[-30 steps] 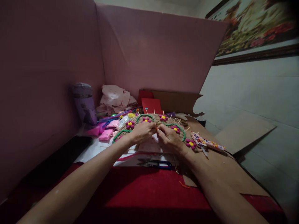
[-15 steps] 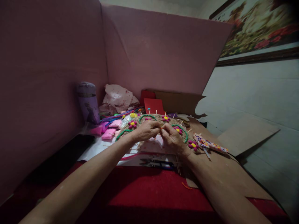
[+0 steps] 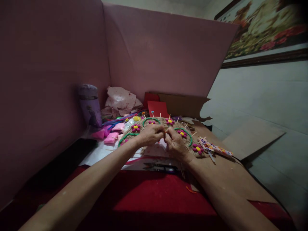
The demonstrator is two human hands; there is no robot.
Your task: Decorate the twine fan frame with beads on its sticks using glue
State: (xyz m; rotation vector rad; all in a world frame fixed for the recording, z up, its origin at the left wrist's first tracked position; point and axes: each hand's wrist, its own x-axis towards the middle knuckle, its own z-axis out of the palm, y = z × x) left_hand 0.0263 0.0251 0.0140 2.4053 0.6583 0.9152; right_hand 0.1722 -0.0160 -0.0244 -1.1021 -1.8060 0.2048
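My left hand (image 3: 152,134) and my right hand (image 3: 175,142) meet fingertip to fingertip, both closed in a pinch. A tiny orange bit shows between them, mostly hidden by the fingers, and its kind is unclear. Directly behind and under the hands lies an arched craft piece wound with tan cord (image 3: 164,121). Thin sticks poke out around its rim. It bears several magenta flowers with yellow centres, such as one flower (image 3: 170,121) at the top, and curved green strips (image 3: 190,136). A blue-topped stick (image 3: 152,114) stands at its upper edge.
Thread snips (image 3: 161,167) lie near the red cloth's front edge. A flower-patterned glue gun (image 3: 213,148) rests on cardboard at right, its cord trailing. Pink packets (image 3: 112,138), a purple tumbler (image 3: 90,106) and a dark flat object (image 3: 64,163) are at left. Pink panels stand behind.
The view has shifted very slightly. Both hands keep almost the same pinch at the same place, with only a small motion of the fingers.
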